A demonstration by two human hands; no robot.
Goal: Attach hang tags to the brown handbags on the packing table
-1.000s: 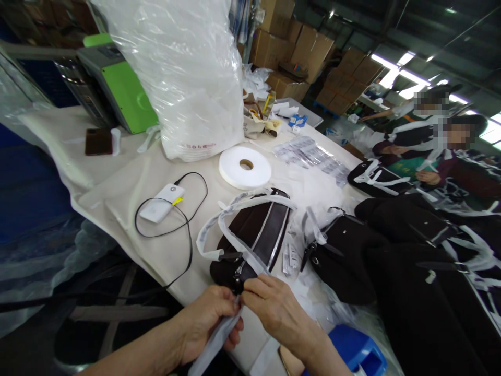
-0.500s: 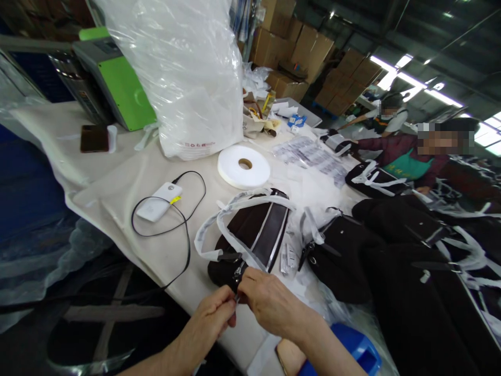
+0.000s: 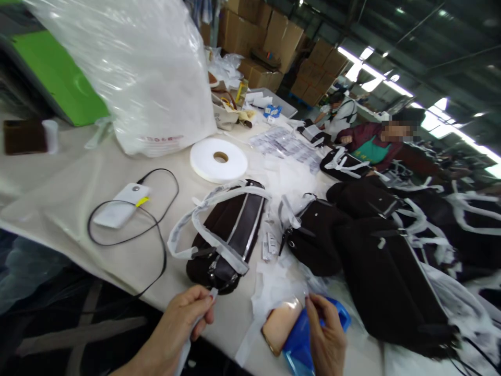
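Note:
My left hand [image 3: 191, 312] is closed in a pinch on a white strip [image 3: 183, 357]. The strip's tip shows above the thumb and its tail hangs below the hand. Just beyond lies a dark brown bag [image 3: 230, 224] with a zipper, metal hardware and handles wrapped in white [image 3: 211, 235]; the strip's tip is close to the hardware at its near end. My right hand [image 3: 326, 331] has thumb and forefinger pinched together; whatever is between them is too small to make out. It is over a blue plastic object [image 3: 299, 339], beside a tan, shiny flat item [image 3: 279, 325].
A roll of white tape [image 3: 199, 162] and a white power bank [image 3: 121, 206] with a black cable lie on the table. Behind stands a large plastic-wrapped bundle [image 3: 164, 94]. More dark bags [image 3: 387, 277] are piled at right. A co-worker in a green apron [image 3: 371, 150] stands farther back.
My hands have parted: the right hand has moved from the bag's near end to the right, while the left stays near it with the strip. The view has shifted to the right.

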